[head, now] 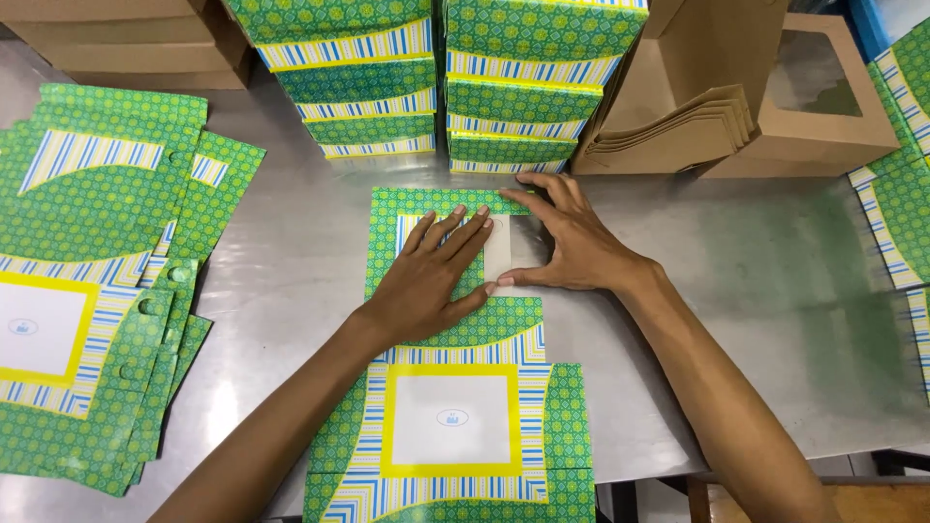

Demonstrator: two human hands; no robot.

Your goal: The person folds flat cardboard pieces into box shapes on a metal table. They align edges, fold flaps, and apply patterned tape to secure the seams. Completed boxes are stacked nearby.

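Left fingers: my left hand lies flat, palm down, fingers slightly spread, on the green patterned box blank. Nothing is pinched; the pressure appears meant to stop the card sliding on the metal.

Right fingers: my right hand is arched, fingertips set on the blank's far right corner, thumb drawn in toward my left fingertips. Between the two hands sits a pale clear window panel. I judge the fingers are seating it over the cut-out, but whether it is gripped or merely pressed I cannot tell.

Blank in hand: unfolded, flat at the near centre of the steel table, reaching from under my hands to the near edge. Green lattice print, blue and white striped bands, a yellow-framed white square with a small blue oval mark.

Left pile: loose flat blanks of the same print, fanned and overlapping, within reach of my left arm.

Far stacks: two neat columns of folded green blanks, side by side at the table's far centre, stripes showing along their edges.

Far right: plain brown window box, assembled, with a bundle of brown card flats leaning against it.

Right edge: more green blanks, partly out of view.

Far left: brown cartons, stacked.
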